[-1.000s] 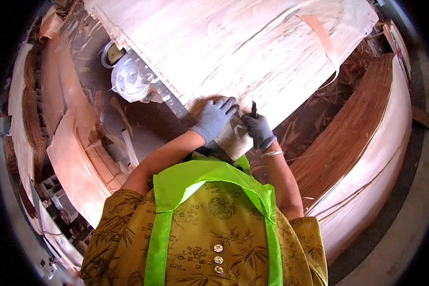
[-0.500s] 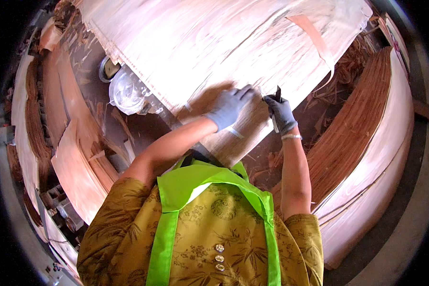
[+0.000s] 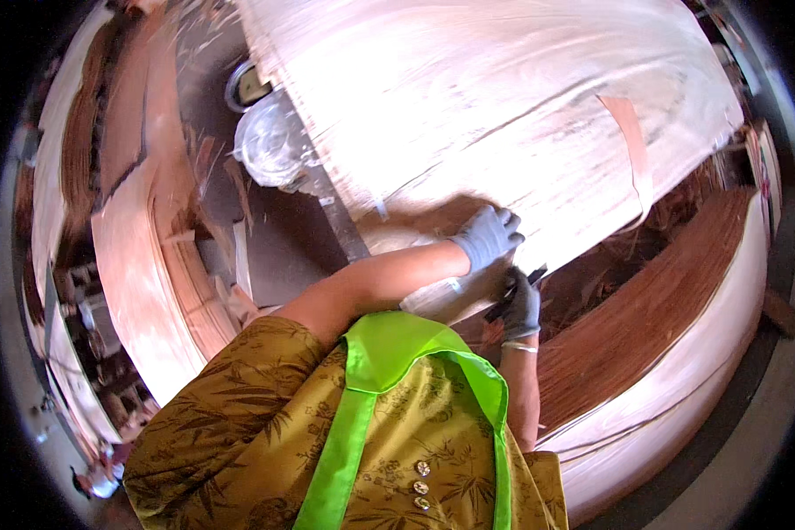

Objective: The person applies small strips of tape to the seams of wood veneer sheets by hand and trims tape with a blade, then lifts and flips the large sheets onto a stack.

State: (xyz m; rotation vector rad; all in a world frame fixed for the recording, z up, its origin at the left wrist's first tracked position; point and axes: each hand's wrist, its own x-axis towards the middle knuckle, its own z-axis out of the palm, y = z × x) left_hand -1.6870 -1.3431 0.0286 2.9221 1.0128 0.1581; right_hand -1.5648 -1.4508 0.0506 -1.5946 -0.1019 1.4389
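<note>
1. Left hand (image 3: 488,237), gloved, lies flat with fingers spread on the near edge of the veneer sheet (image 3: 503,115). It presses down and its grip closes on nothing.
2. Right hand (image 3: 521,307), gloved, has its grip closed around a dark knife (image 3: 514,291). The blade end points up and right, toward the sheet's edge.
3. Key relation: the sheet's edge sits just above the knife tip, touching or nearly so; I cannot tell which. The left hand is just beyond it, on the sheet. The sheet's long axis runs lower left to upper right, and the knife lies roughly along that line.
4. The sheet covers most of the surface (image 3: 327,221). A reddish strip (image 3: 632,141) lies on it, well to the right.
5. Containers: a clear bag (image 3: 272,146) sits left of the sheet, contents unclear. A round tin (image 3: 243,86) is just behind it.
6. Stacks of veneer (image 3: 645,327) curve along both sides.
</note>
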